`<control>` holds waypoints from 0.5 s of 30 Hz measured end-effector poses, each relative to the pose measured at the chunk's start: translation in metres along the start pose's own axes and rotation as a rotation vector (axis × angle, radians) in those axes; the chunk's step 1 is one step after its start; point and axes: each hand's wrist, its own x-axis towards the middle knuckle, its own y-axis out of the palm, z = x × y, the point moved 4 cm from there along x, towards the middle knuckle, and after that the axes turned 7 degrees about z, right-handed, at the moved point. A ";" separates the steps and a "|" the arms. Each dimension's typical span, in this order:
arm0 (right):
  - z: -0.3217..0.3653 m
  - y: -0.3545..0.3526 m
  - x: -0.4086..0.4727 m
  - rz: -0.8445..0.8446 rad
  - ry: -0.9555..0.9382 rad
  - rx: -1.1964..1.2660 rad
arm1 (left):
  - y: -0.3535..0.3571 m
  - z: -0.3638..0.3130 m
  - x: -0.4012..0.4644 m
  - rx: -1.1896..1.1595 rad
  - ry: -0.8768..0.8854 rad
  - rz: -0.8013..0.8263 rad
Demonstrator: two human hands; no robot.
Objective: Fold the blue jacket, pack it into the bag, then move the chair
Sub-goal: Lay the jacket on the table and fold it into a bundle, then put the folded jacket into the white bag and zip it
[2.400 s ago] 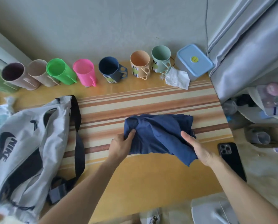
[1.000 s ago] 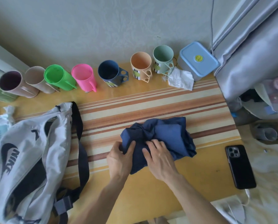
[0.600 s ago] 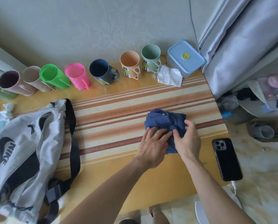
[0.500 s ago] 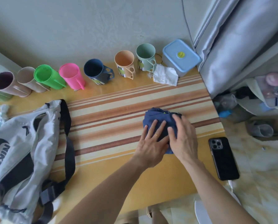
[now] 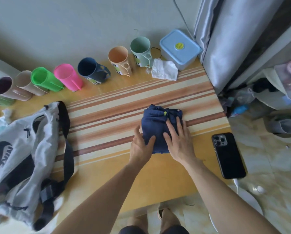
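Observation:
The blue jacket (image 5: pixel 155 123) is a small tight bundle on the striped mat in the middle of the table. My left hand (image 5: pixel 140 146) clasps its lower left corner, thumb on top and fingers along the left side. My right hand (image 5: pixel 178 141) lies flat on the bundle's right half with its fingers spread, pressing it down. The white bag (image 5: pixel 21 149) with a dark strap lies slumped on the table's left side, well apart from the jacket. A white rounded edge (image 5: pixel 250 202), perhaps the chair, shows at the lower right below the table.
A row of coloured cups (image 5: pixel 68 78) lines the wall, ending at a blue lidded box (image 5: pixel 179 48) and a crumpled tissue (image 5: pixel 164 70). A black phone (image 5: pixel 228 155) lies near the table's right edge (image 5: pixel 225 115). Curtain and floor clutter are on the right.
The loose jacket has been folded and rolled into a compact bundle, shifted right on the mat. Both hands moved from its outer edges onto the bundle.

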 end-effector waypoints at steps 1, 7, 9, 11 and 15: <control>0.002 -0.002 -0.001 0.020 0.000 0.052 | 0.004 0.001 0.001 -0.160 -0.117 0.057; 0.029 -0.027 -0.025 0.011 -0.037 0.538 | -0.011 -0.007 -0.021 -0.720 -0.120 0.183; 0.051 -0.039 -0.032 -0.023 -0.031 0.746 | -0.039 -0.008 -0.036 -0.819 -0.036 0.215; 0.084 -0.047 -0.035 0.016 -0.059 0.912 | -0.078 -0.005 -0.050 -0.858 0.020 0.209; 0.181 -0.040 -0.040 0.276 -0.155 1.160 | -0.169 0.014 -0.080 -0.866 0.090 0.146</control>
